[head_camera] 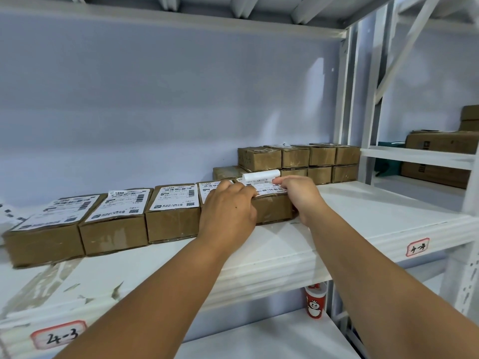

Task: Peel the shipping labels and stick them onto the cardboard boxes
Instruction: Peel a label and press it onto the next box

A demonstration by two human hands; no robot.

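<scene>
Several brown cardboard boxes stand in a row on the white shelf, most with white shipping labels on top. On the rightmost box of the row lies a white label whose far end curls up into a roll. My left hand presses flat on the near left part of that label and box top. My right hand rests at the box's right side, its fingertips on the label's right edge. Labelled boxes sit to the left.
Behind the row, a two-high stack of plain boxes stands against the wall near the white upright. More cartons fill the right bay. A red cup stands on the lower shelf. Loose label scraps lie at far left.
</scene>
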